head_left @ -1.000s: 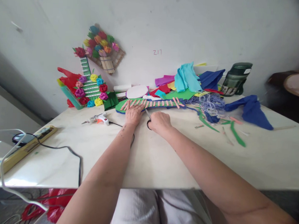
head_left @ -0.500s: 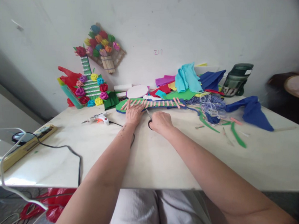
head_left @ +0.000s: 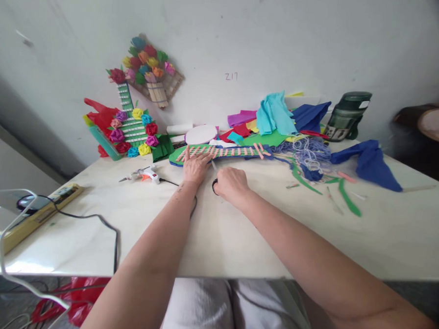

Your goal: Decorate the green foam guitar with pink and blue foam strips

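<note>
The guitar-shaped craft piece is lying on the surface, green on top with blue edging and pinkish strips criss-crossing it, wide end left, neck pointing right. Black-handled scissors are in the right hand, blade angled toward its near edge.

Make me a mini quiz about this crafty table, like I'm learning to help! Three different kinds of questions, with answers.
1. What tool is in the right hand?
2. True or false: the left hand lies on the green craft piece with pink strips.
3. In the picture, on which side of the tangled yarn is the dark green bottle? A) left B) right

Key:
1. Scissors
2. True
3. B
</note>
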`<action>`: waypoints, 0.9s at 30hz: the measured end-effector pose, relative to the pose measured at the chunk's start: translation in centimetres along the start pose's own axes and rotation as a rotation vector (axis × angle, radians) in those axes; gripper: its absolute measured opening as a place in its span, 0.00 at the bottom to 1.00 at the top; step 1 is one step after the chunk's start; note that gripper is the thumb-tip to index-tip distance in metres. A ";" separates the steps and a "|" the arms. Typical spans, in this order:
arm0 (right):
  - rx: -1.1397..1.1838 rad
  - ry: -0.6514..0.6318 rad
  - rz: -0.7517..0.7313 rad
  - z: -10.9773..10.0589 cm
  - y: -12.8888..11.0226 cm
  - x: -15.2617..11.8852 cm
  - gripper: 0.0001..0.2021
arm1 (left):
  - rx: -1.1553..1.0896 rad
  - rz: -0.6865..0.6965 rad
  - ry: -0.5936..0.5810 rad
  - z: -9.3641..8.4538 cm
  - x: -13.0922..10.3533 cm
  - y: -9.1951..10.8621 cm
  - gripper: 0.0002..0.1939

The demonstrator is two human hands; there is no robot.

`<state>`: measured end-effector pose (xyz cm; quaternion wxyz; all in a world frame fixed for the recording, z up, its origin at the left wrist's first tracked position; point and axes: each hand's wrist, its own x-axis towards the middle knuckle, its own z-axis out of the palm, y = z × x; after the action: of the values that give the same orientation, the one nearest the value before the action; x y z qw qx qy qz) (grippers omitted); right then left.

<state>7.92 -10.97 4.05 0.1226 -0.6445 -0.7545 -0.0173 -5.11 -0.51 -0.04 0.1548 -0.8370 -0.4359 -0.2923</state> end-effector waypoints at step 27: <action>0.543 0.235 0.266 -3.0 7.7 1.6 0.10 | 0.049 0.097 0.025 0.5 0.2 0.2 0.16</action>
<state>15.75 -8.66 6.31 0.3774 -0.6748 -0.6214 0.1266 -4.62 -0.23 -0.30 0.1948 -0.8493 -0.3999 -0.2844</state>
